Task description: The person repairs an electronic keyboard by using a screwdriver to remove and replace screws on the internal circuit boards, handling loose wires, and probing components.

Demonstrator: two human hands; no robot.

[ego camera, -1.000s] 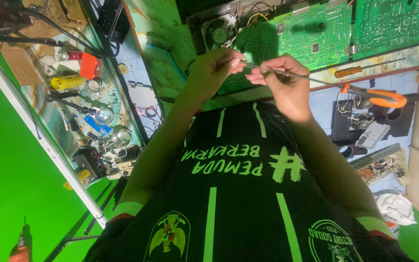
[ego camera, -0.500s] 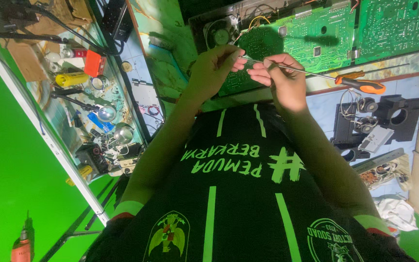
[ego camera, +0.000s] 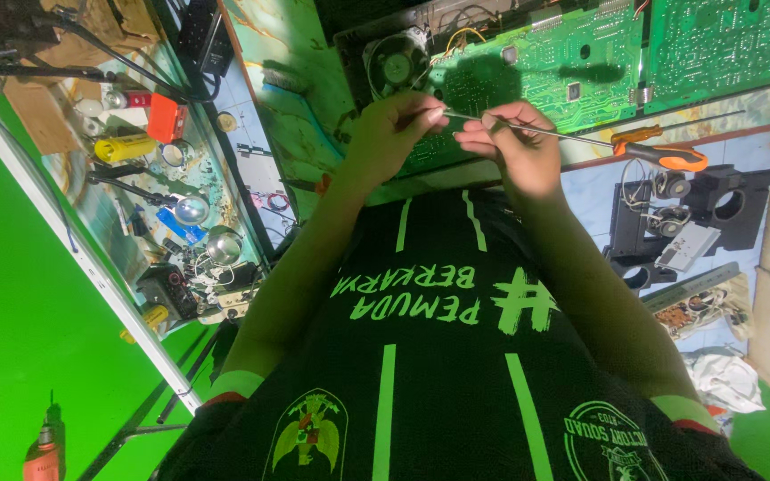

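Observation:
A long screwdriver (ego camera: 661,153) with an orange and black handle lies level in front of my chest, its handle sticking out to the right. My right hand (ego camera: 519,151) is closed around the thin metal shaft near its middle. My left hand (ego camera: 394,134) pinches the shaft's tip between thumb and fingers, right beside my right hand. Whether something small sits at the tip is too small to tell. Just beyond the hands lies a green circuit board (ego camera: 536,71) with a round fan (ego camera: 396,67) at its left end.
A second green board (ego camera: 724,44) lies at the far right. A cluttered shelf on the left holds a yellow tube (ego camera: 125,147), an orange box (ego camera: 167,118) and several tools. Black plastic housings (ego camera: 715,205) sit to the right. A green wall (ego camera: 20,312) fills the left side.
My hands stay together on the screwdriver. The shaft has levelled out and the handle has risen slightly; the view has drifted a little.

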